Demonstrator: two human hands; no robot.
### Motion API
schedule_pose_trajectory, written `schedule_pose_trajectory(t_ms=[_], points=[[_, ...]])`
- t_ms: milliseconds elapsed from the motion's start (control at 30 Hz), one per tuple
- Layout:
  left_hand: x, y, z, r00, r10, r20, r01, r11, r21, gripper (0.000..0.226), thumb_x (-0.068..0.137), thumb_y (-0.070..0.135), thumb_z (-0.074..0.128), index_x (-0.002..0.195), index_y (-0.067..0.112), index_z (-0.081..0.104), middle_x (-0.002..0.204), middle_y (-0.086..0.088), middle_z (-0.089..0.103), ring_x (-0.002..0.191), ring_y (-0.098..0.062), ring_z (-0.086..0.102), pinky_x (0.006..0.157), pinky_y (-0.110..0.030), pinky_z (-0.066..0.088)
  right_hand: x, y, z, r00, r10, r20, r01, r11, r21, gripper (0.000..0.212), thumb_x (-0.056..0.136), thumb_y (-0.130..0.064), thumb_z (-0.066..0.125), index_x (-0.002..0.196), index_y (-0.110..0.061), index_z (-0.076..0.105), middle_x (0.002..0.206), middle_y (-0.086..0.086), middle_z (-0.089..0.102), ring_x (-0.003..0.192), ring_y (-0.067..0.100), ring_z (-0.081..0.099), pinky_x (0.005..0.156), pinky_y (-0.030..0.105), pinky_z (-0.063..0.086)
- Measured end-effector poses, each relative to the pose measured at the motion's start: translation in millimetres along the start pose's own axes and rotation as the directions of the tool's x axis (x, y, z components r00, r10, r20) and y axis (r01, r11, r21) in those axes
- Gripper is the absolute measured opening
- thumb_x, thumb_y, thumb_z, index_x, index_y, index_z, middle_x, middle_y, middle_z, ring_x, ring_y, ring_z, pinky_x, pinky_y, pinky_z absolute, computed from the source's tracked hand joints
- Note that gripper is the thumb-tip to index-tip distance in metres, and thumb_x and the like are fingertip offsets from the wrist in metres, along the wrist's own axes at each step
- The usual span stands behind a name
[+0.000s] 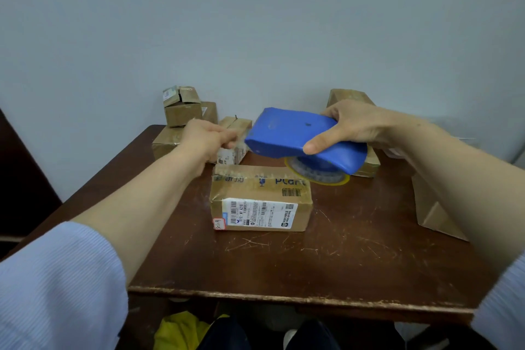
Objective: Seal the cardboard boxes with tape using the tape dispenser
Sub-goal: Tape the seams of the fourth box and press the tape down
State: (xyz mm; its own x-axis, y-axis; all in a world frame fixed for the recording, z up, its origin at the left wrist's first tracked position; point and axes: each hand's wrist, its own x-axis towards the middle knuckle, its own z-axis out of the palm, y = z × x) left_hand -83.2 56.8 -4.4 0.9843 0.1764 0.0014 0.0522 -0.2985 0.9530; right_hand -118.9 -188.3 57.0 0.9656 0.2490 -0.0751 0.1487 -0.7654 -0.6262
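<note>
Tape dispenser [301,133], blue, sits in my right hand [360,125]: the fingers are clamped round its rear end, with the thumb pressed along the near edge. Below those fingers is its tape roll [318,175], yellow at the rim, close over the desk [284,258]; I cannot tell whether it touches.

My left hand [207,138] is at the dispenser's front edge. Its fingers are drawn together in a pinch on what looks like a tape strip [242,138], clear and blurred.

Below both sets of fingers, nearer to me and apart from them, 1 cardboard box [260,202] lies flat on the desk. Its top shows blue print that reads roughly "Plant", partly covered by the roll, and a barcode. The near side carries a white shipping label with barcodes, a square code and "A218"; the rest is too small to read. A red-edged sticker at the label's left corner bears handwriting starting "3-".

Just beyond my left fingers stands a second box [238,123], its print unreadable. Farther beyond them is a stack of small boxes [181,106]. A brown box [348,95] shows beyond my right fingers, and a side box [434,207] lies right of that wrist.
</note>
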Motion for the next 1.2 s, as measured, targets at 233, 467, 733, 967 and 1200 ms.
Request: schedule_pose_trajectory(t_ms=[233, 467, 733, 967, 1200], points=[[-1, -33, -27, 0.993, -0.069, -0.1, 0.07, 0.998, 0.003, 0.016, 0.088, 0.018, 0.067, 0.076, 0.008, 0.07, 0.067, -0.002, 0.06, 0.054, -0.014, 0.038, 0.049, -0.024, 0.032, 5, 22, -8, 0.998, 0.05, -0.036, -0.051, 0.999, -0.007, 0.081, 0.031, -0.085, 0.069, 0.063, -0.011, 0.062, 0.061, 0.005, 0.061, 0.056, 0.019, 0.056, 0.06, 0.032, 0.042], [-5, -49, -32, 0.986, -0.087, -0.14, 0.094, 0.994, 0.047, 0.026, 0.086, 0.02, 0.067, 0.062, 0.011, 0.067, 0.064, -0.002, 0.062, 0.062, -0.016, 0.047, 0.052, -0.026, 0.034, 19, 11, 5, 0.988, 0.085, -0.131, -0.097, 0.992, -0.085, 0.065, 0.066, -0.074, 0.064, 0.072, -0.009, 0.066, 0.067, 0.011, 0.058, 0.058, 0.022, 0.054, 0.059, 0.031, 0.041], [-8, -66, -32, 0.98, -0.063, -0.191, 0.087, 0.989, 0.121, 0.035, 0.085, 0.021, 0.067, 0.053, 0.007, 0.063, 0.078, -0.006, 0.069, 0.063, -0.015, 0.047, 0.063, -0.029, 0.037, 31, 2, 15, 0.991, 0.1, -0.095, -0.114, 0.98, -0.165, 0.074, 0.065, -0.072, 0.066, 0.081, 0.0, 0.071, 0.077, 0.016, 0.065, 0.062, 0.023, 0.057, 0.061, 0.031, 0.043], [-6, -72, -28, 0.974, -0.078, -0.21, 0.112, 0.981, 0.157, 0.037, 0.086, 0.021, 0.066, 0.052, 0.009, 0.061, 0.073, -0.001, 0.066, 0.073, -0.011, 0.054, 0.068, -0.031, 0.042, 37, -3, 22, 0.99, 0.106, -0.088, -0.124, 0.964, -0.235, 0.06, 0.068, -0.068, 0.068, 0.055, -0.011, 0.053, 0.06, 0.007, 0.053, 0.054, 0.022, 0.05, 0.056, 0.029, 0.039], [-3, -80, -22, 0.97, -0.133, -0.205, 0.166, 0.974, 0.155, 0.031, 0.085, 0.022, 0.067, 0.058, 0.007, 0.066, 0.071, -0.007, 0.066, 0.075, -0.02, 0.057, 0.069, -0.032, 0.042, 45, -8, 27, 0.992, 0.104, -0.074, -0.122, 0.945, -0.303, 0.061, 0.068, -0.068, 0.067, 0.054, -0.011, 0.049, 0.057, 0.006, 0.048, 0.053, 0.022, 0.046, 0.056, 0.029, 0.036]])
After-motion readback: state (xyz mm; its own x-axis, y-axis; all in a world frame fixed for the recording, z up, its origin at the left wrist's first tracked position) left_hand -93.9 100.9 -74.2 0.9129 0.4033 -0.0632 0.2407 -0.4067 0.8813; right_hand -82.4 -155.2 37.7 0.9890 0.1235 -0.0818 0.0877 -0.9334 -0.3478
